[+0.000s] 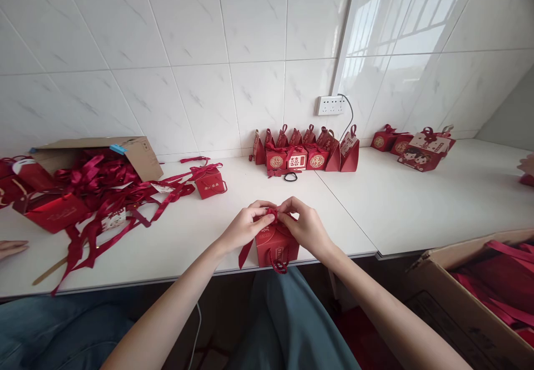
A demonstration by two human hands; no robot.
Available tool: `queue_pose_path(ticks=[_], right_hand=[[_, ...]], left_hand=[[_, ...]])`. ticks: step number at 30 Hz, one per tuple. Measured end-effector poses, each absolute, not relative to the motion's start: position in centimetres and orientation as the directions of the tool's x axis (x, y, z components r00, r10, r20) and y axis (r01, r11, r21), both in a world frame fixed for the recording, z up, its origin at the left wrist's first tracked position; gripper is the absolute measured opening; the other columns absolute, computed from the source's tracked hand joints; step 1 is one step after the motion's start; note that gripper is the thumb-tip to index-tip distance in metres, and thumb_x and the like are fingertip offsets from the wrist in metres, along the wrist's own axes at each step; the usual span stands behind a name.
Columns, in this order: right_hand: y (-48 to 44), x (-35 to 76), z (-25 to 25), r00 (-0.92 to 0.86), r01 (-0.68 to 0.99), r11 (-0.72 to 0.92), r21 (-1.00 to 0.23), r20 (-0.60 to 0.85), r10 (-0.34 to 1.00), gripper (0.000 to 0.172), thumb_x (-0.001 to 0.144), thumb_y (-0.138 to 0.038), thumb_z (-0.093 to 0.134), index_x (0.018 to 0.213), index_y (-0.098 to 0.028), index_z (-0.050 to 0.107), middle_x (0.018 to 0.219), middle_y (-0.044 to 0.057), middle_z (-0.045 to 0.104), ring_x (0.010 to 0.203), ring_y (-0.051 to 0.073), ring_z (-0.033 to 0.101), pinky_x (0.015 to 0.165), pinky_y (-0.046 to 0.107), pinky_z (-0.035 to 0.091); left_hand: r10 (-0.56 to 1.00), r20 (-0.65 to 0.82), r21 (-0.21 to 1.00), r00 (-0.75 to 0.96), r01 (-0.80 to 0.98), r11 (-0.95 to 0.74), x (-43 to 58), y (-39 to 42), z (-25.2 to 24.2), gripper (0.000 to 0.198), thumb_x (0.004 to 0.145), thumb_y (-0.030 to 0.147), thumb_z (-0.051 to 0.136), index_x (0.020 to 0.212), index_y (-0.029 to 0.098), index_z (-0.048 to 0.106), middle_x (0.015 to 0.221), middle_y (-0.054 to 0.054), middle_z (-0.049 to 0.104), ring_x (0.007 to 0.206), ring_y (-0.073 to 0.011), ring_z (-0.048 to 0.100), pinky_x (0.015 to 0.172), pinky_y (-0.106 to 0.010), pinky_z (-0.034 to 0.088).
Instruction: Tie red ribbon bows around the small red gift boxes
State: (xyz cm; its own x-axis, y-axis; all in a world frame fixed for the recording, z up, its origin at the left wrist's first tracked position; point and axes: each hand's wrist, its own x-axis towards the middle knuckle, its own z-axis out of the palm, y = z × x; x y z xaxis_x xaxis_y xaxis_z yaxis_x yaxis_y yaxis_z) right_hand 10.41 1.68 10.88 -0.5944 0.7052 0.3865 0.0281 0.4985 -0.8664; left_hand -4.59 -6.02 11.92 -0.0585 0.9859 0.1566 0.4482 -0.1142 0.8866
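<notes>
A red gift box (pixel 269 246) with a rope handle hanging on its near side stands at the table's front edge, right before me. Over its top, my left hand (pixel 251 222) and my right hand (pixel 301 224) pinch a dark red ribbon (pixel 247 254) gathered in a small bow or knot. One ribbon tail hangs down the box's left side. Both hands' fingertips meet closely at the knot, so part of it is hidden.
Along the wall stand several finished-looking red boxes (pixel 297 159), with a black ring (pixel 291 177) before them. At left, a tipped cardboard box (pixel 144 156) spills ribbons beside another person's hand (pixel 12 248). A second carton (pixel 438 264) sits at lower right.
</notes>
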Motion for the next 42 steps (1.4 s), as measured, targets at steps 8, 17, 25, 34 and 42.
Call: queue_pose_path(ticks=[8,17,25,34,42], right_hand=[[1.8,11.5,10.9,-0.553,0.103,0.674,-0.732,0.521,0.65,0.006,0.081,-0.023,0.051,0.076,-0.022,0.053,0.082,0.004,0.059,0.082,0.02,0.055,0.074,0.034,0.044],[0.3,12.6,11.1,-0.678,0.311,0.806,-0.504,0.477,0.559,0.01,0.081,-0.027,0.063,0.089,-0.022,0.066,0.091,0.007,0.06,0.087,0.023,0.053,0.08,0.041,0.04],[0.3,12.1,10.6,-0.664,0.269,0.93,-0.25,0.651,0.367,0.014,0.088,-0.019,0.055,0.087,-0.02,0.069,0.088,0.006,0.062,0.079,0.017,0.053,0.073,0.034,0.037],[0.1,12.3,10.5,-0.614,0.274,0.947,-0.166,0.728,0.305,0.011,0.089,-0.018,0.053,0.087,-0.017,0.064,0.083,0.005,0.06,0.074,0.017,0.051,0.073,0.032,0.036],[0.1,12.4,10.5,-0.614,0.291,0.939,-0.182,0.717,0.329,0.012,0.087,-0.025,0.059,0.079,-0.019,0.065,0.082,0.004,0.061,0.074,0.016,0.051,0.072,0.032,0.035]], left_hand=[[0.991,0.101,0.948,-0.085,0.311,-0.07,-4.4,-5.9,11.3,0.026,0.083,0.033,0.052,0.068,0.018,0.066,0.137,-0.004,0.046,0.125,-0.0232,0.044,0.096,-0.032,0.044],[0.99,0.114,0.938,-0.083,0.336,-0.08,-4.3,-6.0,11.5,0.029,0.084,0.034,0.051,0.066,0.017,0.066,0.138,-0.005,0.046,0.123,-0.0255,0.046,0.097,-0.035,0.04],[0.985,0.144,0.933,-0.091,0.345,-0.105,-4.5,-5.8,11.2,0.031,0.087,0.038,0.046,0.077,0.019,0.068,0.136,-0.004,0.048,0.126,-0.024,0.042,0.103,-0.032,0.034],[0.982,0.131,0.92,-0.136,0.385,-0.07,-4.4,-6.6,11.6,0.034,0.087,0.04,0.043,0.081,0.017,0.067,0.128,-0.007,0.052,0.116,-0.023,0.05,0.098,-0.033,0.038],[0.987,0.102,0.952,-0.125,0.301,-0.06,-4.3,-6.4,11.2,0.031,0.087,0.037,0.044,0.085,0.018,0.069,0.129,-0.007,0.052,0.12,-0.0231,0.048,0.097,-0.032,0.039]])
